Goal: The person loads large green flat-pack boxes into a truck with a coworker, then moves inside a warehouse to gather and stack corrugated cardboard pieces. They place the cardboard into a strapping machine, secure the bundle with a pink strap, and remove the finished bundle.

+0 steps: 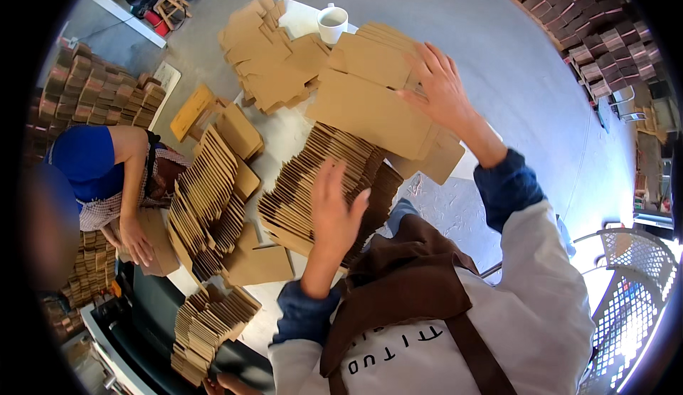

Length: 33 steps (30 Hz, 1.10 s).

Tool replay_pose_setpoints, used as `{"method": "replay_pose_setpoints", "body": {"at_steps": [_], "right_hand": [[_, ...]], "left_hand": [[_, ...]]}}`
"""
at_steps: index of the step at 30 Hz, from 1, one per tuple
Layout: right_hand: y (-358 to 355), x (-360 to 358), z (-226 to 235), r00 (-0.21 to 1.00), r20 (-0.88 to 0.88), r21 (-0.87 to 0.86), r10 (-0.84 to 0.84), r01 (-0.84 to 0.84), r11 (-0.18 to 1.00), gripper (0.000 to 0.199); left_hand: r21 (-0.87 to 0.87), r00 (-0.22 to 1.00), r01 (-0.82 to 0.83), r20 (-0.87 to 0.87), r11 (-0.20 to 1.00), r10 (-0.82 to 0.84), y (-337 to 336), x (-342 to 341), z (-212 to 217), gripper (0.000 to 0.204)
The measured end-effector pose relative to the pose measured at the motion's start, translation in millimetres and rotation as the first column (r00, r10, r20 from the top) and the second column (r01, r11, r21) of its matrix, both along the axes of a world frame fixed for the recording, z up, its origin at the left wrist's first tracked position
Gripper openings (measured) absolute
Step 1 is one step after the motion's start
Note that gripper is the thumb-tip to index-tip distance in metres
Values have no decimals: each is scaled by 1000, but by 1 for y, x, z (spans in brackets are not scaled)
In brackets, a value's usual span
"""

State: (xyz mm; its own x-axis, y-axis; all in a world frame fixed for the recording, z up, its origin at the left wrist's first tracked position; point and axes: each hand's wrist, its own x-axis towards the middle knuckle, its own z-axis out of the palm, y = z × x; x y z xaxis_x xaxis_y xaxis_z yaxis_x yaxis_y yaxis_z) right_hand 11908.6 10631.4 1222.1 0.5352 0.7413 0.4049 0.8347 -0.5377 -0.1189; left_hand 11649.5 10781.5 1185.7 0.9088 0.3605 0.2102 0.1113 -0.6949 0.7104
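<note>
Watching remotely through the head-worn camera, I see the wearer's right hand (442, 89), fingers spread, at the right side of a stack of flat, tan cardboard blanks (363, 103) above the white, smooth tabletop (299, 15); from this angle I cannot tell whether it grips the top sheet or merely rests there. The left hand (333, 206) is open and appears to hold nothing, its fingers raised over a packed row of folded, brown cardboard pieces (302, 182) standing on edge, adjoining the stack on the wearer's side. A white, round mug (332, 25) stands just beside the stack's far left corner, and I judge it the likeliest casualty: a sheet pushed outward could tip it, and any liquid inside, which I cannot make out, would soak the cardboard. A tan cardboard flap (445, 160) seems to jut past the tabletop's near edge, so a brush from the dark-blue cuff (506, 185) could drag it floorward. The upright row could fan out or topple if the left forearm leaned on it. At left, a co-worker's hand (139, 242) rests on brown cardboard, well apart from the wearer's hands.
</note>
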Motion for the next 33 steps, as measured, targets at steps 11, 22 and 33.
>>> {"method": "replay_pose_setpoints", "body": {"at_steps": [11,22,33], "right_hand": [[11,98,-52,965,-258,-39,44,-56,998,77],[35,68,-53,893,-128,-117,431,-446,888,51],[39,77,-63,895,-156,-209,418,-443,872,51]], "left_hand": [[305,984,-70,-138,950,116,-41,136,-49,79],[199,994,-65,-70,978,81,-32,152,-42,73],[299,998,29,-64,954,-10,21,105,-62,53]]}}
